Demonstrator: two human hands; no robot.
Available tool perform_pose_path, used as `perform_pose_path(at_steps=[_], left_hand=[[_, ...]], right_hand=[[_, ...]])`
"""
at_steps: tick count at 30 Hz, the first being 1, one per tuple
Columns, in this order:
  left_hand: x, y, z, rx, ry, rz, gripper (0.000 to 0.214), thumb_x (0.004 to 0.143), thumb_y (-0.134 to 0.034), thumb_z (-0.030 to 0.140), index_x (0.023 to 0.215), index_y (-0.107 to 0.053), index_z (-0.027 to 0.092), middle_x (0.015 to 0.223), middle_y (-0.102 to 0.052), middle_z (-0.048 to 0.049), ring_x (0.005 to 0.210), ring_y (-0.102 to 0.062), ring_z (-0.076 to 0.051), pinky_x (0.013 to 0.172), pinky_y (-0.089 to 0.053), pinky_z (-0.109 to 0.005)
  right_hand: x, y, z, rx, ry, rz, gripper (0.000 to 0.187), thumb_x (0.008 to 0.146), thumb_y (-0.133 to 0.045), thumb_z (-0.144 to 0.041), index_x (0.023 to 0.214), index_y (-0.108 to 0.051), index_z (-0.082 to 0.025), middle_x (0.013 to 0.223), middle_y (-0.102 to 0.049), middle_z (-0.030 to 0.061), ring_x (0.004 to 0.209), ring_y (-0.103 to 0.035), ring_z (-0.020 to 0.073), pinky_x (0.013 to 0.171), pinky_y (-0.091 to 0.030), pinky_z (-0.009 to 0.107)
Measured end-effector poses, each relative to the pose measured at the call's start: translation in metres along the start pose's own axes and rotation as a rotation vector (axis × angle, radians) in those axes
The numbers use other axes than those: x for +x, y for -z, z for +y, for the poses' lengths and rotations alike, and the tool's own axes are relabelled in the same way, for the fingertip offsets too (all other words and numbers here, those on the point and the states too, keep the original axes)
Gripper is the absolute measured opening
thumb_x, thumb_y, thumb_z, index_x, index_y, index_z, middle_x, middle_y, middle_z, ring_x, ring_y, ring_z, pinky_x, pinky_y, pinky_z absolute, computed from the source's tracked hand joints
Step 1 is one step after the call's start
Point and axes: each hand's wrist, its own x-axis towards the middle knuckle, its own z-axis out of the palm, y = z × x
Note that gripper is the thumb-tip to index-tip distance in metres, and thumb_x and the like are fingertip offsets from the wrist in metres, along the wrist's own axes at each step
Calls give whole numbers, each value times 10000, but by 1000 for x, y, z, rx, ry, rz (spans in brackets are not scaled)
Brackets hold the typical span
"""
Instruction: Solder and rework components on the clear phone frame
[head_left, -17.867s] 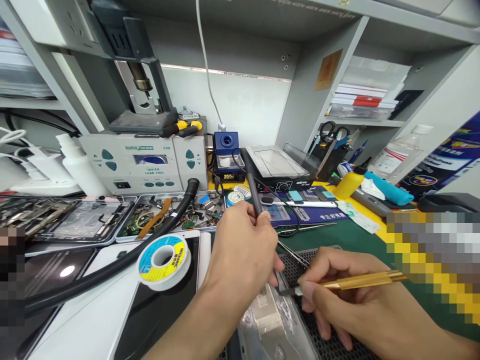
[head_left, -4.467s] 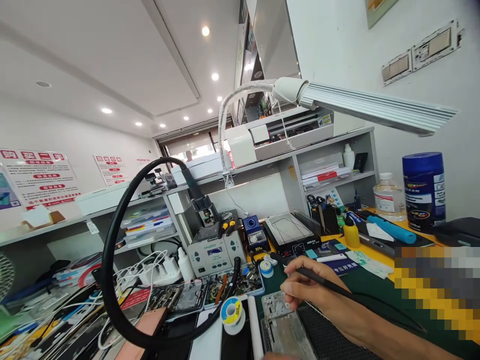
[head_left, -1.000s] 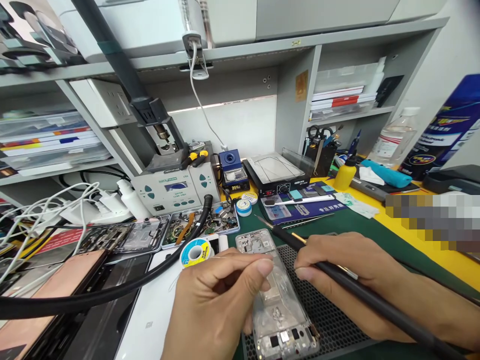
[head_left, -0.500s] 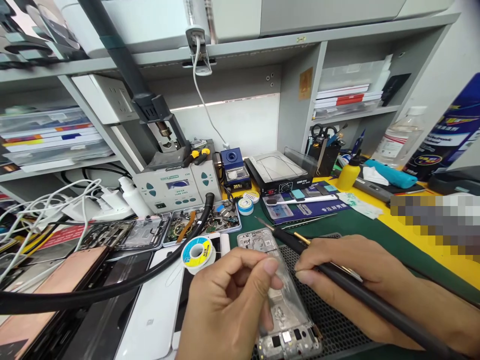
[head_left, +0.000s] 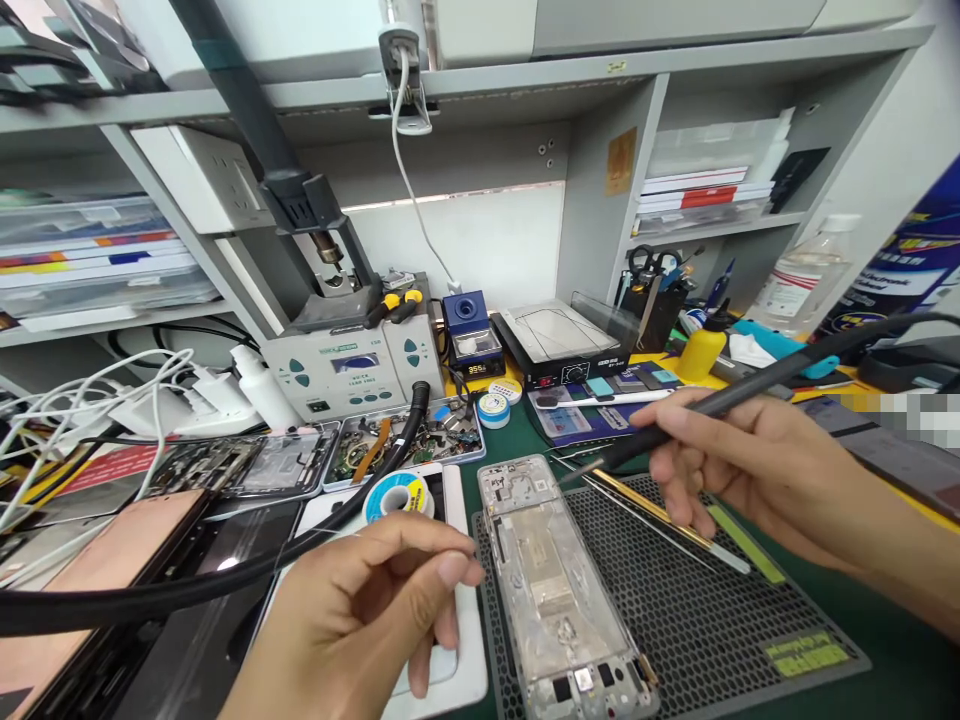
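My left hand is closed in a pinch to the left of a bare phone frame. Whatever lies between the fingertips is too small to make out. Behind this hand stands a solder spool with a thin strand loosely looped near it. My right hand holds a black soldering iron, its tip pointing left over the frame's upper right edge. Below the right fingers a thin gold rod with a pale end and a pair of slim metal tweezers lie over the perforated mat.
A hot-air station, a small blue soldering station and a hot plate line the back. A thick black hose crosses phones at left. A yellow bottle and a tool holder stand back right.
My left hand has moved left and down, uncovering the phone frame. My right hand has risen to the right, and the iron's rear end now points up to the right.
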Motion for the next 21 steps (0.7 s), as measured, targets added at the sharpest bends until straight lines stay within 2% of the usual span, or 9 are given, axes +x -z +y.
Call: perform_pose_path(at_steps=[3, 5, 8, 12, 17, 21], left_hand=[[2, 5, -3, 27, 20, -152, 217, 931, -789, 417, 889, -846, 212, 689, -717, -5, 516, -581, -75, 479, -516, -132], [3, 6, -6, 85, -35, -214, 171, 952, -764, 364, 911, -857, 227, 820, -752, -27, 574, -612, -92, 486, -534, -146], [2, 3, -10, 193, -213, -225, 117, 951, -756, 251, 907, -864, 260, 867, -771, -19, 650, -658, -107, 540, -536, -161], [0, -4, -16, 234, -426, -237, 227, 932, -745, 94, 961, -848, 295, 859, -790, 22, 752, -726, -112, 688, -557, -186], [-1, -7, -18, 257, -530, -274, 281, 925, -714, 29, 1015, -808, 278, 881, -800, 21, 811, -724, -133, 765, -572, -230], [0, -6, -18, 294, -569, -304, 254, 918, -710, 31, 1020, -785, 251, 878, -795, -8, 825, -723, -158, 784, -580, -262]], right_hand=[[-3, -3, 12, 60, -73, -24, 243, 881, -886, -376, 807, -750, -189, 557, -718, -19, 390, -671, 116, 355, -519, 138], [-8, -4, 17, 103, -132, -63, 221, 887, -878, -372, 830, -759, -195, 548, -717, -23, 364, -649, 101, 338, -487, 117], [-15, -6, 20, 138, -211, -157, 224, 911, -850, -408, 913, -792, -192, 580, -748, 5, 364, -655, 106, 331, -482, 116], [-22, -7, 25, 107, -271, -205, 238, 917, -844, -419, 885, -743, -206, 593, -725, -15, 375, -643, 100, 345, -474, 123], [-33, -3, 38, 22, -265, -167, 327, 856, -869, -476, 824, -682, -209, 456, -565, -69, 315, -492, 52, 346, -312, 99], [-42, 2, 43, -47, -306, -223, 337, 872, -823, -532, 894, -679, -229, 479, -638, -26, 393, -537, 106, 415, -374, 163]])
